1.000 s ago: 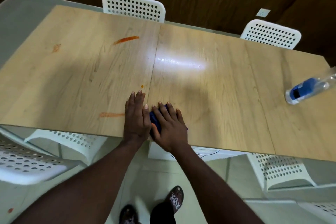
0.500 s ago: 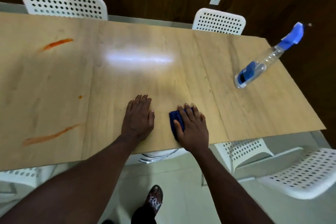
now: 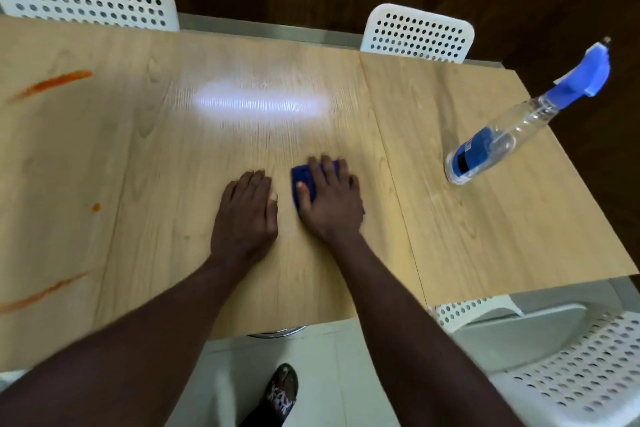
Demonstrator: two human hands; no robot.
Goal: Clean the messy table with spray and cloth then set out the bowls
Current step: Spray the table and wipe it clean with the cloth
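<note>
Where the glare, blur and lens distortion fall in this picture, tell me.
Head view: a white glare patch washes out the grain of the table beyond the cloth. Head view: the orange smears at left and the forearms near the bottom edge are softened by blur. Head view: the wide lens bows the table's edges and tips the spray bottle outward.

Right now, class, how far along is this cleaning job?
Done: the table around the standing spray bottle shows no stains. In hand: the right hand presses the blue cloth flat; the left hand rests beside it. Left: orange smears at the left end; no bowls in view.
</note>
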